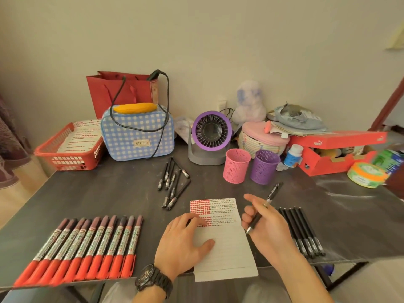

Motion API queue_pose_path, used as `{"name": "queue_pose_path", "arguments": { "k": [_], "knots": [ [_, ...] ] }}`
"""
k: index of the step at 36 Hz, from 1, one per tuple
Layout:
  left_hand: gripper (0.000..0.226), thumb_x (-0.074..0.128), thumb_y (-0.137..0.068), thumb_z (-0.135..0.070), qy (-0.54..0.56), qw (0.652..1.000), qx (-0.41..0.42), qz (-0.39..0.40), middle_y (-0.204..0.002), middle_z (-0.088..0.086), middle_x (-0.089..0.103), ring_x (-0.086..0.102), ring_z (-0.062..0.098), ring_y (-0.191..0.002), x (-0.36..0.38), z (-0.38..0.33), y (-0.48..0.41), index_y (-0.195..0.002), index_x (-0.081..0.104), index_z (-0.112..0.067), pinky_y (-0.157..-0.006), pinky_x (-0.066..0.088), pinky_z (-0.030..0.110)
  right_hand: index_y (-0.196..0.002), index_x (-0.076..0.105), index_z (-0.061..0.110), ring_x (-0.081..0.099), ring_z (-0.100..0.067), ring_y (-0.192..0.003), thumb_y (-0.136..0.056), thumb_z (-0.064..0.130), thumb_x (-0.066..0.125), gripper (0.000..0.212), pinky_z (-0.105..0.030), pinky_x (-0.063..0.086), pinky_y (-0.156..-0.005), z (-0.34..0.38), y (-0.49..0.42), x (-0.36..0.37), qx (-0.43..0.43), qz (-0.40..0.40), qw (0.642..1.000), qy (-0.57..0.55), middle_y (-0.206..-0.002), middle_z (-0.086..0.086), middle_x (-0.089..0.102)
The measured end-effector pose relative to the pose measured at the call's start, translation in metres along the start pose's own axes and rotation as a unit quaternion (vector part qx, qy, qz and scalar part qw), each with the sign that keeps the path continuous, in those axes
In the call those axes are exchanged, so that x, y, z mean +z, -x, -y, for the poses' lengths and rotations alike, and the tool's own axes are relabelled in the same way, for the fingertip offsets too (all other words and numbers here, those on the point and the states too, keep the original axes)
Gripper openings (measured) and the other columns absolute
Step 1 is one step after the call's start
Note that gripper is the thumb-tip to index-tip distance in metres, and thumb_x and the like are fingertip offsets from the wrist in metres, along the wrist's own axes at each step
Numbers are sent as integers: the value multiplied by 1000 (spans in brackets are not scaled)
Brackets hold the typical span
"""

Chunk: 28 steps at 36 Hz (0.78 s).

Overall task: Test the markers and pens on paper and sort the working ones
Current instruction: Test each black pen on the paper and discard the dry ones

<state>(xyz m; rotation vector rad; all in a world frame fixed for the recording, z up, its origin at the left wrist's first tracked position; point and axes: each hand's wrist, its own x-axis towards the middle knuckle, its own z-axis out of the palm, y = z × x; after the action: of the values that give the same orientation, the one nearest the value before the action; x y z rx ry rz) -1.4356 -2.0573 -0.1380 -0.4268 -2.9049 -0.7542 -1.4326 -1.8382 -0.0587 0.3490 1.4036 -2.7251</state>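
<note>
Bare table (105,193) lies open between the marker row (87,248) at the front left and the basket (65,154) and bag (137,134) behind. Loose pens (172,184) block the middle, beyond the paper (227,254)'s left corner. Two cups (236,166) and a fan (209,136) stand beyond it. The right hand (269,228), gripping a pen (272,192), fills the gap between paper and pen row (306,232); further right the top is free up to the shoebox (336,158)

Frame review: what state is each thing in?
left hand: flat, pressing the paper.
right hand: gripping the black pen, tip down.
paper: upper part filled with test marks.
red markers: capped, in a row.
pink cup: upright.
purple cup: upright.
shoe box: lid ajar.
</note>
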Motion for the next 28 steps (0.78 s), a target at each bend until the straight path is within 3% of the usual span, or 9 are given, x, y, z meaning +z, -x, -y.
{"name": "queue_pose_path", "arguments": {
  "k": [1, 3, 5, 8, 12, 18, 28],
  "knots": [
    [58, 36, -82, -81, -1, 1000, 0, 2, -139, -30, 37, 33, -2, -132, 0, 0, 0, -129, 46, -49, -116, 27, 26, -106, 64, 5, 42, -12, -49, -95, 20, 58, 20, -25, 33, -51, 3, 3, -1, 8, -2, 1000, -20, -59, 0, 46],
    [57, 37, -82, -81, -1, 1000, 2, 1, -139, -30, 37, 34, -1, -131, 1, 0, 0, -128, 46, -49, -116, 27, 26, -90, 65, 10, 31, -12, -50, -86, 46, 65, 36, -27, 25, -53, 7, 7, -3, 42, -3, 997, -62, -60, 3, 35],
    [55, 40, -83, -79, 0, 1000, 8, -8, -136, -30, 39, 35, -1, -130, 1, 1, 0, -127, 49, -48, -114, 25, 23, -73, 60, 14, 32, -17, -55, -74, 78, 61, 64, -31, 25, -59, 9, 10, -7, 87, 10, 990, -106, -63, 2, 35],
    [53, 44, -83, -77, 7, 1000, 12, -18, -133, -28, 43, 39, 1, -128, 1, 1, 1, -124, 52, -45, -112, 27, 24, -62, 42, 17, 36, -21, -59, -50, 97, 60, 83, -33, 27, -62, 6, 12, -10, 119, 24, 981, -153, -67, 1, 35],
    [53, 46, -83, -75, 11, 1000, 9, -18, -134, -25, 45, 42, 3, -126, 1, 2, 1, -124, 54, -43, -112, 31, 27, -59, 29, 19, 38, -21, -59, -38, 99, 68, 91, -32, 31, -62, -2, 12, -3, 133, 42, 974, -178, -65, 1, 30],
    [51, 49, -84, -74, 5, 1000, 5, -16, -134, -23, 46, 42, 4, -125, -1, 2, 0, -124, 54, -43, -110, 30, 25, -57, 25, 20, 28, -21, -58, -48, 83, 76, 82, -35, 30, -60, -9, 15, 11, 143, 57, 967, -202, -61, 2, 21],
    [52, 48, -85, -72, 0, 1000, 4, 0, -136, -21, 46, 42, 6, -127, -1, -2, 1, -125, 54, -40, -112, 31, 29, -57, 24, 23, 26, -19, -55, -63, 82, 59, 69, -36, 28, -58, -25, 30, 11, 130, 16, 958, -257, -59, 4, 19]
  ]
}}
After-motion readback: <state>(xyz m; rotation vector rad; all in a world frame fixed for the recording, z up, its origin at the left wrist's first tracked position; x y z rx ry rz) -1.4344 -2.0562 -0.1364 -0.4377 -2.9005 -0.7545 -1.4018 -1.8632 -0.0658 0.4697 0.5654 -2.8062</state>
